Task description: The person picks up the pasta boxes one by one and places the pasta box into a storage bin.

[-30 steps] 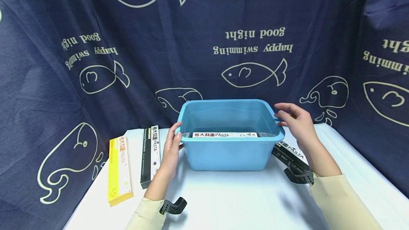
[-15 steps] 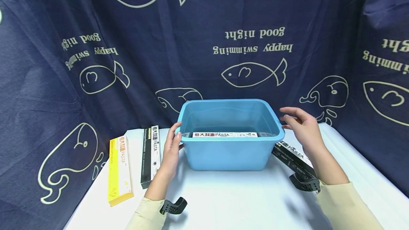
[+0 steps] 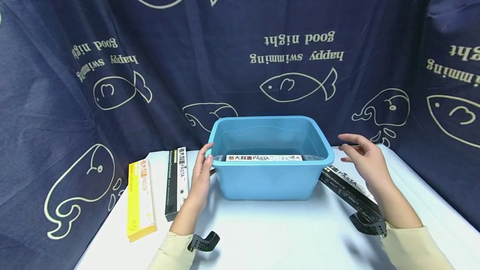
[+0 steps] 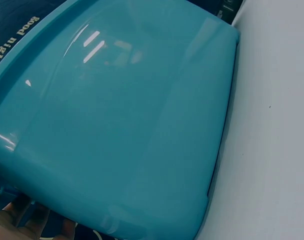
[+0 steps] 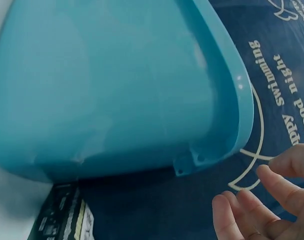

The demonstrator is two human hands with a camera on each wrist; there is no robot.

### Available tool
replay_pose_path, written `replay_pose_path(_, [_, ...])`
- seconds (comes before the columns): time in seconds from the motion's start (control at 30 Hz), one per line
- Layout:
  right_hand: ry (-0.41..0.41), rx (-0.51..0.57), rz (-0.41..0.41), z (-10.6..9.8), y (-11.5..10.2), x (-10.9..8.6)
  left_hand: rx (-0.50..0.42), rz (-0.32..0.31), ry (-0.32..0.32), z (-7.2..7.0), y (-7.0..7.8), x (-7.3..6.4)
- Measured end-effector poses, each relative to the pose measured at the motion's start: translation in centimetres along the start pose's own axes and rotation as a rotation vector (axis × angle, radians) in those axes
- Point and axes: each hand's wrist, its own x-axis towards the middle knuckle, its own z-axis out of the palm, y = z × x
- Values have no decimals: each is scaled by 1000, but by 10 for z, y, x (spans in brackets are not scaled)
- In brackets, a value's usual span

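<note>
A light blue plastic bin [image 3: 262, 182] stands mid-table in the head view, with a pasta box [image 3: 264, 158] lying inside against its near wall. My left hand [image 3: 201, 174] holds the bin's left rim, index finger and thumb at the edge and another finger below it. In the left wrist view, fingers [image 4: 34, 220] show at the bin's far corner. My right hand [image 3: 365, 157] is off the bin's right side, fingers loosely bent and holding nothing. Beneath the right forearm lies a black and white pasta box [image 3: 346, 188], partly hidden by the wrist and bin.
Left of the bin, a yellow and white pasta box [image 3: 140, 199] and another black and white pasta box [image 3: 177, 182] lie on the white tabletop [image 3: 270, 232]. Behind everything hangs a dark blue curtain [image 3: 240, 45] with fish drawings.
My right hand has let go of the bin's right rim and moved right and toward me. More of the black box there shows now. The left hand and the bin have stayed put.
</note>
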Motion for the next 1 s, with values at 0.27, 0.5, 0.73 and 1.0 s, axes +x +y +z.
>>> replay_pose_path(0.27, [-2, -37, 25, -5, 20, -10, 9, 2, 4, 0, 1, -1])
replay_pose_path(0.5, [-9, -95, 9, -11, 40, -17, 16, -2, 6, 0, 1, -1])
replay_pose_path(0.73, [-10, -127, 39, -19, 59, -23, 15, 2, 8, 0, 1, 0])
replay_pose_path(1.0, [-23, -168, 80, -27, 77, -31, 17, -2, 12, 0, 0, -1])
